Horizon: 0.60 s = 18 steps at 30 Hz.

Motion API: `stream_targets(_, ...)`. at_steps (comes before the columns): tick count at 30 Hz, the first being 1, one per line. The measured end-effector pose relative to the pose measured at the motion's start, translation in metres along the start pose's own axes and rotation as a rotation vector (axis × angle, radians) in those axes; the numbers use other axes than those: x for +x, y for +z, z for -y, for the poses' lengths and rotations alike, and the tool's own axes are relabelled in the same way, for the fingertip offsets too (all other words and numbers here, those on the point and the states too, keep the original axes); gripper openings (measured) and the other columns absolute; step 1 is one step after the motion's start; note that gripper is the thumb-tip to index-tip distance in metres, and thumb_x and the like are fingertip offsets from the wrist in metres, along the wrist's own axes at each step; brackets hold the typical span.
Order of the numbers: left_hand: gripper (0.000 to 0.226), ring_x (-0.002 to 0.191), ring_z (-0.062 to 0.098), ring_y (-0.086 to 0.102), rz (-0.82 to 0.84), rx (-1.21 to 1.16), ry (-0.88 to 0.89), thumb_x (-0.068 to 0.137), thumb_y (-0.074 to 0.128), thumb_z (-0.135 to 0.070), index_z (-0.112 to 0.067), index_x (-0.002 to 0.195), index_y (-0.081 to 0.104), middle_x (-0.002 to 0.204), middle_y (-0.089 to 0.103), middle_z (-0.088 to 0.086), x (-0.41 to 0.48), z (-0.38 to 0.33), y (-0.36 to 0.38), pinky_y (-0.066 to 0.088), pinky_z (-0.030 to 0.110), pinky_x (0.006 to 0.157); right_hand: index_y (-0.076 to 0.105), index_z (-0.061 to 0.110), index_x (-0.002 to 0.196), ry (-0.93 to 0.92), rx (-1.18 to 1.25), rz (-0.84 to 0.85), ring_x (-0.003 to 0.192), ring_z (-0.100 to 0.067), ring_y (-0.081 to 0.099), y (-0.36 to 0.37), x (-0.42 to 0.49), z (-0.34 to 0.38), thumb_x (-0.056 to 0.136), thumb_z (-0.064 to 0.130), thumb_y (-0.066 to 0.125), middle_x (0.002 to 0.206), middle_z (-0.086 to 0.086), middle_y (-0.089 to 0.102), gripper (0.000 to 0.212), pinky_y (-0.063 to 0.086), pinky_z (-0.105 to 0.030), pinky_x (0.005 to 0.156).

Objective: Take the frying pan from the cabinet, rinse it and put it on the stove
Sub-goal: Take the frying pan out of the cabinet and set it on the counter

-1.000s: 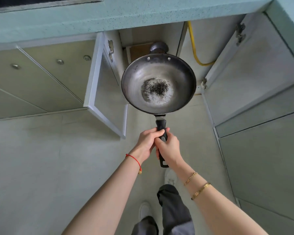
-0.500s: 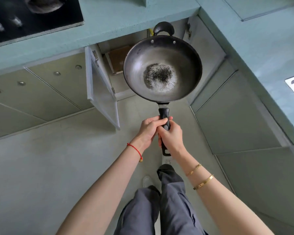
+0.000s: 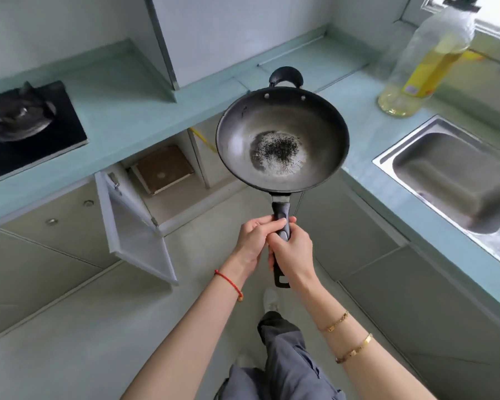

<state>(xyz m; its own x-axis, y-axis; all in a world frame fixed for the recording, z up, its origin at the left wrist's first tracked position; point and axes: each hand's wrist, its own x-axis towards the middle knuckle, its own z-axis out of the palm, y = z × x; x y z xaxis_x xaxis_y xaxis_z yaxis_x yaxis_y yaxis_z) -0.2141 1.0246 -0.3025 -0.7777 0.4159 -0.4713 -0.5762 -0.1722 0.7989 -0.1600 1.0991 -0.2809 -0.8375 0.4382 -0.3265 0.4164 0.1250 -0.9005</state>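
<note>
A dark round frying pan with a worn, speckled centre hangs level in the air in front of the corner of the counter. Its black handle points back at me. My left hand and my right hand are both closed around that handle, left slightly ahead of right. The cabinet under the counter stands open behind and left of the pan, its door swung out. The black gas stove lies at the far left on the counter. The steel sink is at the right.
A tall clear bottle of yellow oil stands on the teal counter behind the sink. A brown board lies inside the open cabinet. My legs and a white shoe are on the grey floor below.
The pan has come up from the cabinet opening to counter height. My view has lifted, so the stove, sink, counter top and oil bottle now show. Both hands keep the same grip.
</note>
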Motion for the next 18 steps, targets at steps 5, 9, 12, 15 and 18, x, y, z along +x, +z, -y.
stream_targets(5,0.035,0.082,0.025,0.065,0.058,0.138,0.003,0.080,0.066,-0.022,0.000,0.106,0.075,0.093,0.076,0.007,0.046,-0.047,0.019,0.040,0.028,0.059,0.052,-0.006,0.078,-0.011,0.055,-0.110,0.046,-0.024,0.057,-0.007,0.049,0.035,0.079,0.014,0.052,0.060,-0.024,0.064,0.020,0.050,-0.034,0.048)
stream_targets(9,0.031,0.077,0.028,0.061,0.099,0.211,0.015,0.079,0.067,-0.025,-0.006,0.101,0.078,0.086,0.075,0.008,0.093,-0.085,0.034,0.038,0.026,0.053,0.052,-0.006,0.076,-0.010,0.093,-0.145,0.041,-0.020,0.056,-0.013,0.099,0.061,0.082,0.014,0.053,0.054,-0.014,0.062,0.021,0.046,-0.027,0.045)
stream_targets(12,0.026,0.086,0.030,0.062,0.113,0.234,0.013,0.078,0.068,-0.024,-0.010,0.096,0.081,0.091,0.074,0.013,0.130,-0.112,0.041,0.043,0.029,0.064,0.051,0.000,0.070,-0.014,0.129,-0.172,0.037,-0.014,0.053,-0.014,0.133,0.084,0.086,0.014,0.053,0.054,-0.013,0.060,0.021,0.042,-0.020,0.040)
stream_targets(15,0.023,0.090,0.026,0.068,0.144,0.248,0.027,0.084,0.066,-0.014,-0.003,0.100,0.078,0.095,0.074,0.017,0.166,-0.137,0.044,0.051,0.031,0.084,0.051,0.007,0.071,-0.041,0.172,-0.201,0.035,-0.007,0.049,-0.012,0.166,0.105,0.089,0.013,0.053,0.061,-0.012,0.060,0.019,0.039,-0.016,0.039)
stream_targets(18,0.024,0.070,0.015,0.071,0.215,0.239,-0.003,0.093,0.056,-0.004,0.007,0.109,0.070,0.080,0.073,0.011,0.199,-0.161,0.047,0.054,0.019,0.063,0.051,0.006,0.076,-0.038,0.188,-0.227,0.033,0.001,0.048,-0.011,0.200,0.123,0.092,0.010,0.051,0.066,-0.008,0.057,0.017,0.034,-0.009,0.036)
